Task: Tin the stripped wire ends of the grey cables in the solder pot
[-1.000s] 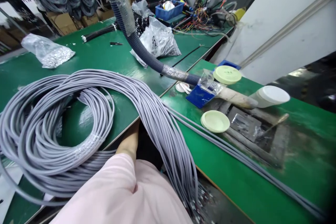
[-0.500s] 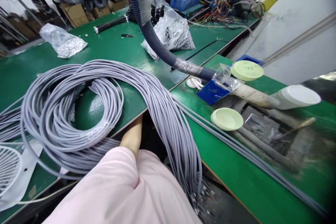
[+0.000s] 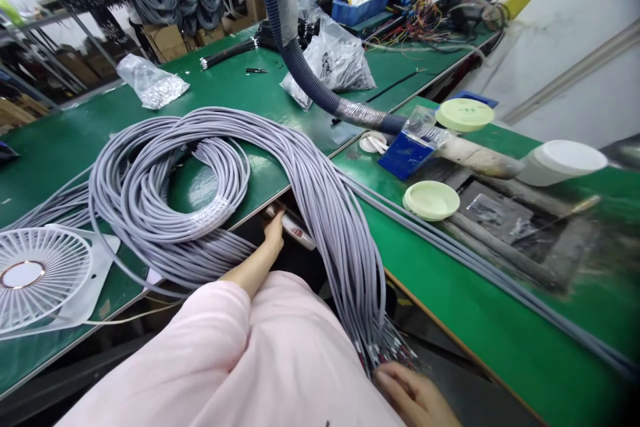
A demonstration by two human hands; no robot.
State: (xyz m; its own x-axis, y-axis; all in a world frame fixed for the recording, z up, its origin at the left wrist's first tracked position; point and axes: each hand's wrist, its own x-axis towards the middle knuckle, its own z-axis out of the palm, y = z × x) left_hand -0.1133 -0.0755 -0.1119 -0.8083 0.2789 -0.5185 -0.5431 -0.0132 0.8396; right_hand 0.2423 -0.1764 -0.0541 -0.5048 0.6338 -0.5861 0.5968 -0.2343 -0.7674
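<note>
A big bundle of grey cables (image 3: 210, 167) lies coiled on the green bench (image 3: 65, 140) and hangs over its front edge. The cable ends (image 3: 385, 347), with bare coloured wire tips, dangle in the gap between the benches. My left hand (image 3: 274, 230), in a pink sleeve, reaches into that gap at the bench edge. It looks closed on the end of a white tool with a red mark (image 3: 299, 232). My right hand (image 3: 415, 397) is at the bottom edge, right below the cable ends, with its fingers loosely apart and nothing in them.
A white fan (image 3: 35, 277) lies at the left. A dark corrugated hose (image 3: 310, 83) curves down to a blue block (image 3: 405, 155). Pale green lids (image 3: 431, 200), a white tub (image 3: 560, 161), plastic bags of parts (image 3: 335, 57) and a blue bin (image 3: 361, 5) stand around.
My view has swung left and brought the fan in. My left hand has drawn back from under the bench edge, and the white tool now shows. My right hand has appeared below the cable ends.
</note>
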